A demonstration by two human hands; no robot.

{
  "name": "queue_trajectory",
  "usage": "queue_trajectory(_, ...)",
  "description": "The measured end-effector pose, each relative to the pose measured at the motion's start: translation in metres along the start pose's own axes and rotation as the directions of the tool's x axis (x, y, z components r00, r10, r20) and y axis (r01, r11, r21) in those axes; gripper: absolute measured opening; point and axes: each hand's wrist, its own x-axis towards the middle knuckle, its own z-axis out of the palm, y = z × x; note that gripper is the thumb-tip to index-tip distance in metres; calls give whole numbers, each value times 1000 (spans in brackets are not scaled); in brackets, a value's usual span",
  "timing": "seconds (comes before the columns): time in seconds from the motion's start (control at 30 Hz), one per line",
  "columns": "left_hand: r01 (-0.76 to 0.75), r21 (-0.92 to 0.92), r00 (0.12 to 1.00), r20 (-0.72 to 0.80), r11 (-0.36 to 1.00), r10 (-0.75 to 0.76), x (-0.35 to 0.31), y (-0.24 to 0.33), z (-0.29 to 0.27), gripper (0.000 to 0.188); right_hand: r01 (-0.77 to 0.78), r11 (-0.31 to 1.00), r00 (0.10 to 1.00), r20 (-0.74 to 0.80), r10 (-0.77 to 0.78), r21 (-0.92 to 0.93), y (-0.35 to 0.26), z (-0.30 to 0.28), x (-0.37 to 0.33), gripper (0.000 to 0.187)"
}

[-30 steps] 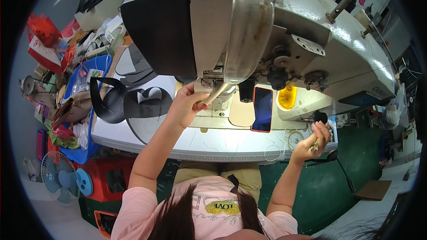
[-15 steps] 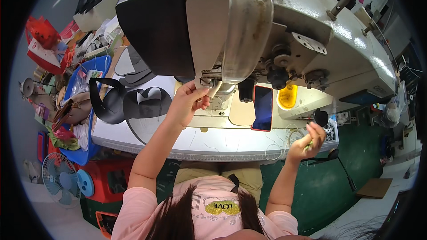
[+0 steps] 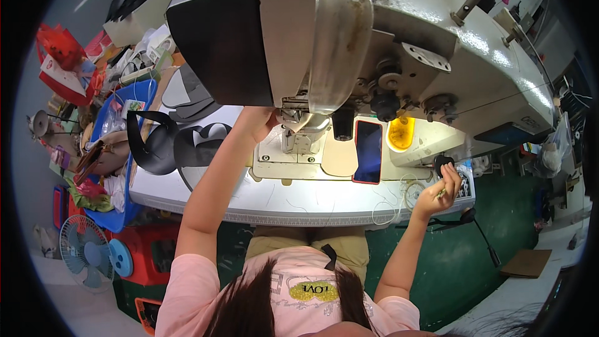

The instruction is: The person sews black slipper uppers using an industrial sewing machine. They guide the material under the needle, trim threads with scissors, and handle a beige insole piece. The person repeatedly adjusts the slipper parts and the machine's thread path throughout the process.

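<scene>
My left hand (image 3: 259,123) reaches up under the head of a large grey industrial sewing machine (image 3: 399,37), at the needle and presser foot (image 3: 299,126). Its fingertips are hidden behind the machine head, so whether they hold anything is unclear. My right hand (image 3: 444,181) is raised at the right end of the white table (image 3: 293,203), fingers closed on a small thin tool, just below a black knob (image 3: 442,162). A phone in a red case (image 3: 368,151) lies on the machine bed next to a glowing yellow cup (image 3: 400,133).
Black cut fabric pieces (image 3: 168,146) lie on the table's left end. Beside it stands a blue bin (image 3: 128,103) full of bags and scraps, with a red crate (image 3: 150,246) and a small blue fan (image 3: 84,253) on the floor below. The floor to the right is green.
My left hand has crept a little further up under the machine head. My right hand has lifted slightly toward the black knob. The view has shifted a bit closer.
</scene>
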Motion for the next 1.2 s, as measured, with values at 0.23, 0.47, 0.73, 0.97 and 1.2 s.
queue_trajectory(0.23,11,42,989,149,999,-17,-11,-10,-29,21,5,1000,1000,-7,-5,-8,-3,1,1,17)
queue_trajectory(0.47,-22,11,988,155,1000,20,-40,-14,-16,16,-1,999,999,-40,-1,-43,-19,-2,13,15)
queue_trajectory(0.73,109,-167,980,183,980,-78,-24,-11,-24,22,22,1000,1000,-20,-23,-15,-24,-8,21,15)
queue_trajectory(0.97,-12,99,999,45,995,8,9,0,-8,21,22,999,999,29,-21,-26,-12,-4,21,15)
queue_trajectory(1.2,13,56,996,86,998,-18,4,5,-7,26,41,999,999,-8,-41,-6,1,3,2,17)
